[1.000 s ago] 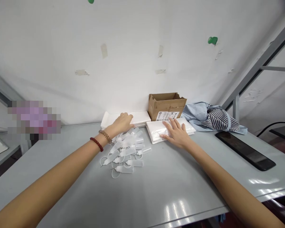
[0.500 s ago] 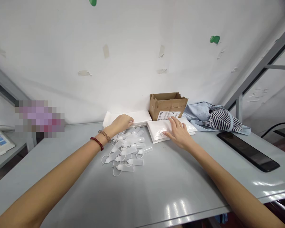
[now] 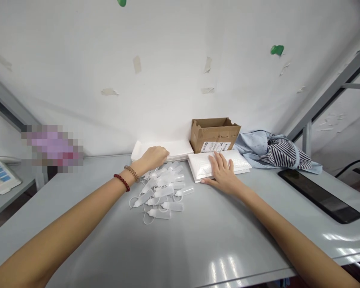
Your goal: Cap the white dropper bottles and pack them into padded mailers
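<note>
My left hand (image 3: pixel 153 157), with two beaded bracelets on the wrist, is closed at the front edge of a white paper stack (image 3: pixel 180 149). Its fingertips point down and are hidden, so what they hold, if anything, cannot be made out. Just in front of it lies a heap of small translucent squeeze bottles (image 3: pixel 164 191) with looped cap straps. To the right, my right hand (image 3: pixel 223 173) rests open on a small pile of white padded envelopes (image 3: pixel 238 161). Its fingers lie over the top and the thumb is stretched toward the near edge.
An open cardboard box (image 3: pixel 215 135) stands against the wall behind the envelopes. A bundle of blue and striped cloth (image 3: pixel 283 151) lies to its right. A black phone-like slab (image 3: pixel 319 196) is on the grey table (image 3: pixel 132 248). A white device (image 3: pixel 1 178) sits at far left.
My right hand has slid slightly toward me on the envelopes, its thumb dropping to their near edge. My left hand has curled more, knuckles up, in nearly the same place.
</note>
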Demonstrator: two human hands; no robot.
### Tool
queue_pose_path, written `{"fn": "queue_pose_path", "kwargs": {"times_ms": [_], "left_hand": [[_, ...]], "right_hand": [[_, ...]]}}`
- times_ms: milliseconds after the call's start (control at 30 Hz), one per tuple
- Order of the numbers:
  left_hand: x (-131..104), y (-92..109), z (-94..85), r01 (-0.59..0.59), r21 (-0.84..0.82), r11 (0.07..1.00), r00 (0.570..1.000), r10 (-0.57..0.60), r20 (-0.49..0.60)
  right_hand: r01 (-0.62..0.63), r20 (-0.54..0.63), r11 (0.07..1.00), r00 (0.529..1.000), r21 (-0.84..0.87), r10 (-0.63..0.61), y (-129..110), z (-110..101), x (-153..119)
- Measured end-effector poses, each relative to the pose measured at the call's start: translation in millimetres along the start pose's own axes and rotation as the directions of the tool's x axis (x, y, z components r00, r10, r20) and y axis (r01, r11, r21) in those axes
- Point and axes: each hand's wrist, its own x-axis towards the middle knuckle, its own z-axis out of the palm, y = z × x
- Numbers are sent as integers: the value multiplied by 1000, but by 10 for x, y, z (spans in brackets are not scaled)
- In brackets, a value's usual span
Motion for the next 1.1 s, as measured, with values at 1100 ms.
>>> {"fn": "queue_pose_path", "kwargs": {"times_ms": [1100], "left_hand": [[-1305,540,-159,-91,-292,952,889,-55,-455]], "right_hand": [[-218,435,493,816,842,-382,-343,-686,-225]]}}
